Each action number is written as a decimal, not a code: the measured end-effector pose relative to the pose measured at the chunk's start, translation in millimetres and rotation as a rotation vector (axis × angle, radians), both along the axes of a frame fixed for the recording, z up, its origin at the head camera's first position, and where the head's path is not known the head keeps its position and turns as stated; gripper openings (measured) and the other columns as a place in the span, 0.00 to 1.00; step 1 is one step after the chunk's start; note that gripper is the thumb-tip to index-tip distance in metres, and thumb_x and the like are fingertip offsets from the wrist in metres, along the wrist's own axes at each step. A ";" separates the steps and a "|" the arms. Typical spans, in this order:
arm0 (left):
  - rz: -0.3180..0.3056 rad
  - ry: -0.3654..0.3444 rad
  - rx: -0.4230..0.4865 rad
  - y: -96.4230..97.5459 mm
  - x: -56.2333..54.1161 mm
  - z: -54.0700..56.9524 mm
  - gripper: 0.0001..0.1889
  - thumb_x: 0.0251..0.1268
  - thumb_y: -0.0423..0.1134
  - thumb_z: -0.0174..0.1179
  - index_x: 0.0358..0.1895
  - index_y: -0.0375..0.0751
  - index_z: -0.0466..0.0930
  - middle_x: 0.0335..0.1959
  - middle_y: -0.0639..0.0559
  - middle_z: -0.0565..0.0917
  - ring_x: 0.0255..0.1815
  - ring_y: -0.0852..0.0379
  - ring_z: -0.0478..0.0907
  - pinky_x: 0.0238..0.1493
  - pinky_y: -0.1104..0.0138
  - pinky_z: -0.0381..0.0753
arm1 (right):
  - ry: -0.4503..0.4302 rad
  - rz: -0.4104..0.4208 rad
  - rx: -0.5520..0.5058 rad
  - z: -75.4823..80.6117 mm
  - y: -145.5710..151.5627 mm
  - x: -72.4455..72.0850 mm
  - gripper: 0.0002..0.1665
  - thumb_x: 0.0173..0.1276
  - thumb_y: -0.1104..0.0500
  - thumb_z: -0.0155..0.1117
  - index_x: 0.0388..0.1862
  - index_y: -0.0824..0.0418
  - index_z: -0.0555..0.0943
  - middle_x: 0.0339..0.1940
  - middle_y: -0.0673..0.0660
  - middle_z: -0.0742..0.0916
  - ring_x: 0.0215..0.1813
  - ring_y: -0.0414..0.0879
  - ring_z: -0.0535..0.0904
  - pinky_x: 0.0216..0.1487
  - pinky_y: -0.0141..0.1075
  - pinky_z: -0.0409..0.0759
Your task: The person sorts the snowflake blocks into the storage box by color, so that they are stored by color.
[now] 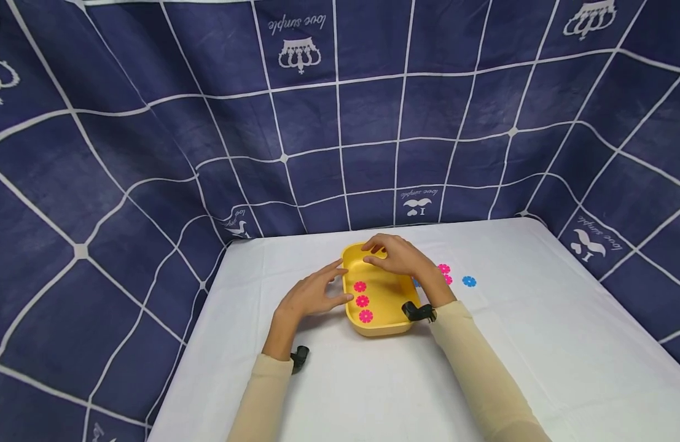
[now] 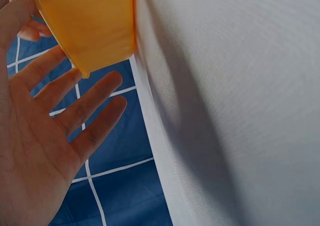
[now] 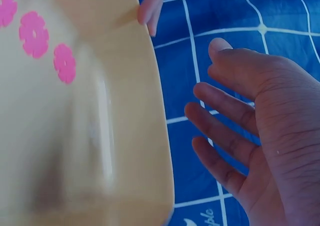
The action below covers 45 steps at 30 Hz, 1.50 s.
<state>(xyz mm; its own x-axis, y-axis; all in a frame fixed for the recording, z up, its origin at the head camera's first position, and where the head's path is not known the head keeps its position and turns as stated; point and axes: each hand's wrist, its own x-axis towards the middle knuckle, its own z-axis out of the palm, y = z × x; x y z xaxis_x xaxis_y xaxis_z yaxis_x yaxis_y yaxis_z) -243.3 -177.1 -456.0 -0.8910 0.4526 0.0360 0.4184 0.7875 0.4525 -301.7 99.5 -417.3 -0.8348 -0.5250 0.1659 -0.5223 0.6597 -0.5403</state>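
A yellow plastic basin (image 1: pixel 388 298) stands on the white table, with three pink flower-shaped discs (image 1: pixel 362 301) in a row along its left side. My left hand (image 1: pixel 312 293) is at the basin's left rim, thumb and fingers spread; in the left wrist view its fingers (image 2: pixel 97 98) are extended beside the basin wall (image 2: pixel 95 25). Whether its thumb touches the rim I cannot tell. Over the far part of the basin hovers my right hand (image 1: pixel 396 255), fingers loosely bent. The right wrist view shows nothing in that hand (image 3: pixel 250 121), apart from the basin rim (image 3: pixel 165 136).
Right of the basin, partly behind my right forearm, lie pink discs (image 1: pixel 444 269) and a blue disc (image 1: pixel 469 281). Another blue disc (image 1: pixel 416 283) shows beside the basin's right rim. A dark blue checked cloth (image 1: pixel 373 110) hangs around the white table (image 1: pixel 516 344).
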 end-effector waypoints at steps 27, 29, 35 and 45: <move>0.000 -0.003 0.016 0.8 1.0 -2.5 0.41 0.67 0.71 0.66 0.79 0.58 0.74 0.86 0.64 0.62 0.80 0.51 0.71 0.76 0.45 0.74 | 0.029 -0.165 -0.069 -9.6 76.6 15.2 0.25 0.73 0.49 0.77 0.64 0.56 0.86 0.64 0.58 0.88 0.69 0.60 0.80 0.72 0.64 0.76; 0.001 -0.005 0.021 1.1 0.6 -3.0 0.41 0.67 0.70 0.67 0.79 0.58 0.74 0.86 0.64 0.62 0.78 0.51 0.73 0.75 0.45 0.74 | 0.031 -0.176 -0.072 -11.5 82.3 16.4 0.25 0.73 0.49 0.77 0.64 0.56 0.86 0.64 0.58 0.88 0.69 0.59 0.80 0.72 0.65 0.76; 0.001 0.001 0.026 0.8 -0.3 -4.7 0.40 0.67 0.68 0.68 0.79 0.58 0.75 0.86 0.64 0.62 0.73 0.53 0.79 0.73 0.43 0.76 | 0.008 -0.211 -0.080 -15.2 98.0 20.7 0.25 0.74 0.47 0.75 0.65 0.55 0.86 0.66 0.58 0.87 0.71 0.60 0.79 0.74 0.66 0.73; -0.012 -0.011 0.032 1.4 -1.1 -5.5 0.41 0.67 0.68 0.68 0.80 0.54 0.74 0.87 0.62 0.62 0.73 0.52 0.79 0.73 0.42 0.76 | -0.032 -0.276 -0.074 -27.3 119.8 30.6 0.27 0.77 0.47 0.73 0.68 0.58 0.84 0.69 0.62 0.84 0.72 0.65 0.76 0.72 0.69 0.74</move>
